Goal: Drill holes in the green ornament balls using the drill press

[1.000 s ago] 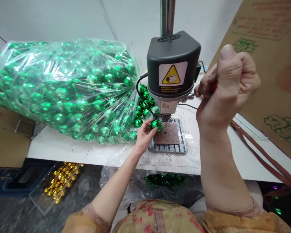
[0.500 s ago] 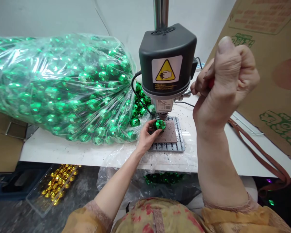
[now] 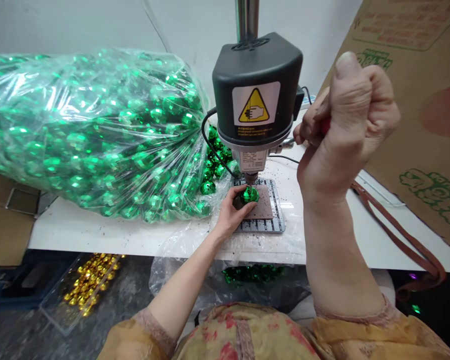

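Observation:
Between the thumb and fingers of my left hand point(image 3: 232, 210) is a shiny green faceted ball point(image 3: 249, 195). It sits under the chuck of a black-topped bench drill press point(image 3: 257, 92), over a brown board point(image 3: 265, 204) on the slotted metal base point(image 3: 278, 220). The drill bit appears to meet the ball's top. Raised at the right of the machine, my right hand point(image 3: 348, 115) is closed around a handle, of which only a bit of red shows between the fingers. The rest of that handle is hidden by the hand.
A big clear plastic bag point(image 3: 97, 135) of green balls fills the table's left side, some spilling beside the drill. Dark shavings dot the white table point(image 3: 116, 235). A cardboard box point(image 3: 416, 135) and brown strap point(image 3: 401, 235) stand right. Gold balls point(image 3: 92, 282) lie in a clear bin below.
My left hand has shifted the green ball slightly right, to beneath the drill bit. My right hand stays closed on the handle, nearly in the same place.

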`<action>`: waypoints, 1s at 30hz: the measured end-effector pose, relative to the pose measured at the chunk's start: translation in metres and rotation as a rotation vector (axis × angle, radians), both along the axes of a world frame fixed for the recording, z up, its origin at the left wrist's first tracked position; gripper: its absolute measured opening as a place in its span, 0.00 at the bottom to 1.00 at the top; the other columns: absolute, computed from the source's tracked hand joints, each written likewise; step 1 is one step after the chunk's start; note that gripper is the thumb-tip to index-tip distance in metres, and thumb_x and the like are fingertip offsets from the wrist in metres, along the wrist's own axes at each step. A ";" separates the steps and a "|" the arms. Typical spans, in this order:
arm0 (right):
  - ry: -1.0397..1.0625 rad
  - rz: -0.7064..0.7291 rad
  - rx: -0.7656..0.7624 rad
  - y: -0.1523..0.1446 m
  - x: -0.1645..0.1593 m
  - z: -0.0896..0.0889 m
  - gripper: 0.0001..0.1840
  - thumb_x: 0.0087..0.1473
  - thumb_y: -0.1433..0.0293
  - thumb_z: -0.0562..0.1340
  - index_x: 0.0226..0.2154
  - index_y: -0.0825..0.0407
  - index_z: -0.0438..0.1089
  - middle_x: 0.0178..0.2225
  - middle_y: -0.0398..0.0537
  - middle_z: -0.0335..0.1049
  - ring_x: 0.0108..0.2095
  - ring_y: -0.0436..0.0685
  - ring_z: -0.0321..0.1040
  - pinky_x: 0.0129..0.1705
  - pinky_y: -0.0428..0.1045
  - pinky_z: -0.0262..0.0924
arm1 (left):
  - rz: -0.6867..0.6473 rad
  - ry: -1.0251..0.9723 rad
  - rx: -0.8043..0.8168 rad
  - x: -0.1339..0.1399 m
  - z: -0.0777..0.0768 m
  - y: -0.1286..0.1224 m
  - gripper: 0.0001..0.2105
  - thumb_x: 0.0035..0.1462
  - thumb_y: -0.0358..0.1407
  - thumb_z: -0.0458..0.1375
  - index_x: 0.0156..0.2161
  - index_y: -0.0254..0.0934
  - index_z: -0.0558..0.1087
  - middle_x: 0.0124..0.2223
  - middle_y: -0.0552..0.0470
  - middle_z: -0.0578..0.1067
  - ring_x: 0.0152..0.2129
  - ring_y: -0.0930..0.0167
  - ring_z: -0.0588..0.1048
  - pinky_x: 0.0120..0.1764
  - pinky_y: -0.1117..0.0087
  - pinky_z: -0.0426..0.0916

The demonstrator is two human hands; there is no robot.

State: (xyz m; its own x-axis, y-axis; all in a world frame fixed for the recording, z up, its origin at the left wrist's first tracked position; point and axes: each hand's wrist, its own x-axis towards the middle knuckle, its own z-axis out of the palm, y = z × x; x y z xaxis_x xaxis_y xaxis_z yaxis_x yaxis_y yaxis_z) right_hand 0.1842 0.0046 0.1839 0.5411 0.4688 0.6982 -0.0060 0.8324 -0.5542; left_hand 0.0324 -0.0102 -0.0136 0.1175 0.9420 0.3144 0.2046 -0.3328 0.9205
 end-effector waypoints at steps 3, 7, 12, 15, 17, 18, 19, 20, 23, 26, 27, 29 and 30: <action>-0.022 0.007 -0.014 0.000 0.002 0.000 0.21 0.62 0.68 0.59 0.20 0.48 0.51 0.15 0.34 0.49 0.16 0.43 0.47 0.18 0.44 0.44 | -0.026 -0.023 -0.015 0.002 -0.003 0.000 0.25 0.55 0.43 0.71 0.55 0.39 0.72 0.52 0.44 0.78 0.50 0.61 0.77 0.55 0.59 0.71; -0.015 0.050 -0.006 -0.001 0.003 0.000 0.21 0.59 0.69 0.61 0.20 0.47 0.52 0.16 0.34 0.48 0.15 0.44 0.46 0.18 0.47 0.42 | -0.064 -0.060 -0.003 0.004 -0.004 -0.001 0.24 0.55 0.41 0.71 0.55 0.39 0.71 0.55 0.44 0.77 0.52 0.62 0.76 0.57 0.59 0.70; -0.004 0.010 0.003 -0.005 0.000 -0.003 0.21 0.58 0.69 0.61 0.19 0.47 0.51 0.15 0.34 0.46 0.16 0.44 0.46 0.21 0.48 0.42 | -0.072 -0.072 0.001 0.004 -0.004 -0.002 0.24 0.56 0.42 0.71 0.55 0.39 0.71 0.55 0.43 0.77 0.53 0.61 0.76 0.58 0.58 0.70; 0.042 -0.027 0.016 -0.008 -0.003 -0.010 0.23 0.57 0.69 0.61 0.18 0.48 0.49 0.13 0.33 0.45 0.15 0.43 0.42 0.20 0.48 0.40 | -0.069 -0.070 0.002 0.004 -0.005 -0.001 0.24 0.56 0.41 0.71 0.55 0.39 0.71 0.56 0.43 0.76 0.55 0.61 0.76 0.59 0.57 0.69; 0.063 -0.045 0.027 -0.009 -0.005 -0.016 0.23 0.56 0.70 0.62 0.18 0.49 0.48 0.13 0.34 0.44 0.15 0.43 0.40 0.20 0.49 0.41 | -0.070 -0.071 0.009 0.003 -0.007 -0.001 0.24 0.55 0.41 0.71 0.55 0.40 0.71 0.57 0.43 0.76 0.56 0.61 0.75 0.60 0.57 0.69; 0.064 -0.046 0.047 -0.010 -0.005 -0.019 0.23 0.56 0.71 0.62 0.18 0.49 0.48 0.13 0.34 0.44 0.15 0.43 0.40 0.21 0.49 0.41 | -0.072 -0.071 0.013 0.003 -0.008 0.000 0.24 0.55 0.40 0.71 0.55 0.40 0.71 0.57 0.43 0.76 0.56 0.61 0.75 0.60 0.57 0.68; 0.064 -0.043 0.070 -0.010 -0.005 -0.021 0.23 0.56 0.72 0.61 0.18 0.49 0.48 0.14 0.34 0.43 0.15 0.43 0.40 0.21 0.49 0.41 | -0.074 -0.071 0.017 0.003 -0.008 0.000 0.24 0.55 0.40 0.71 0.55 0.40 0.72 0.57 0.43 0.76 0.56 0.60 0.75 0.61 0.57 0.68; 0.062 -0.038 0.094 -0.011 -0.005 -0.024 0.23 0.56 0.73 0.61 0.17 0.49 0.48 0.14 0.34 0.42 0.15 0.43 0.40 0.22 0.49 0.42 | -0.076 -0.070 0.021 0.003 -0.009 0.000 0.24 0.56 0.40 0.71 0.55 0.40 0.72 0.57 0.43 0.76 0.57 0.60 0.74 0.61 0.56 0.68; 0.023 -0.004 0.172 -0.012 -0.005 -0.030 0.24 0.57 0.75 0.59 0.18 0.51 0.45 0.15 0.35 0.40 0.16 0.42 0.41 0.24 0.48 0.42 | -0.077 -0.077 0.034 0.003 -0.011 0.000 0.25 0.55 0.42 0.71 0.55 0.40 0.72 0.57 0.43 0.76 0.57 0.60 0.75 0.61 0.56 0.68; -0.024 0.005 0.244 -0.012 -0.005 -0.035 0.26 0.57 0.78 0.57 0.18 0.51 0.41 0.16 0.36 0.39 0.17 0.40 0.44 0.24 0.46 0.42 | -0.080 -0.087 0.050 0.003 -0.012 0.000 0.25 0.55 0.42 0.72 0.55 0.40 0.72 0.56 0.44 0.77 0.56 0.60 0.75 0.60 0.56 0.69; -0.030 0.002 0.261 -0.012 -0.005 -0.037 0.26 0.57 0.79 0.57 0.18 0.52 0.40 0.16 0.36 0.39 0.17 0.40 0.44 0.24 0.45 0.42 | -0.078 -0.087 0.054 0.003 -0.012 0.000 0.25 0.55 0.42 0.72 0.55 0.40 0.72 0.56 0.44 0.77 0.56 0.60 0.76 0.60 0.55 0.69; -0.034 -0.005 0.278 -0.011 -0.005 -0.040 0.25 0.57 0.80 0.56 0.19 0.52 0.40 0.16 0.35 0.40 0.17 0.39 0.44 0.23 0.44 0.42 | -0.070 -0.080 0.058 0.003 -0.013 0.001 0.25 0.55 0.42 0.72 0.55 0.40 0.72 0.56 0.44 0.77 0.56 0.60 0.76 0.60 0.55 0.69; -0.036 -0.009 0.288 -0.010 -0.005 -0.041 0.25 0.57 0.81 0.56 0.19 0.52 0.39 0.17 0.35 0.41 0.17 0.38 0.44 0.23 0.43 0.42 | -0.066 -0.079 0.060 0.003 -0.014 0.001 0.25 0.55 0.42 0.72 0.55 0.41 0.72 0.56 0.44 0.77 0.56 0.59 0.76 0.61 0.54 0.69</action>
